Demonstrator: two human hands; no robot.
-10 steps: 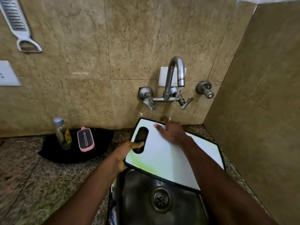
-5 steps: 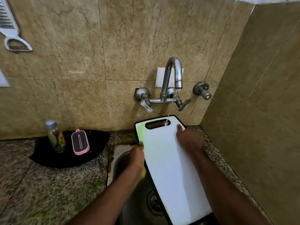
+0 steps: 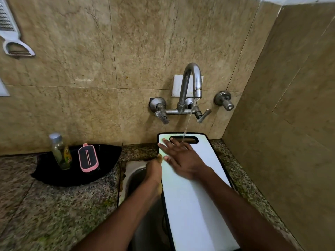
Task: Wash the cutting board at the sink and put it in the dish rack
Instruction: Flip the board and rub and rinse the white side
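A white cutting board [image 3: 192, 201] with a black rim and a handle slot lies lengthwise over the steel sink [image 3: 139, 180], slot end toward the wall. A thin stream of water falls from the tap [image 3: 192, 82] onto the slot. My left hand [image 3: 154, 171] grips the board's left edge, thumb on top. My right hand [image 3: 183, 158] lies flat on the board's upper part, fingers spread, just below the slot. A faint green tint shows on the board near the left edge.
On the granite counter to the left sits a black tray [image 3: 76, 167] with a small bottle [image 3: 59, 151] and a pink-edged scrubber [image 3: 88, 157]. A grater [image 3: 10, 31] hangs on the tiled wall at upper left. A tiled side wall closes the right.
The board turned from lying across the sink to lengthwise, slot under the tap. My right hand slid from the board's right edge leftward across its top. The water stream is stronger.
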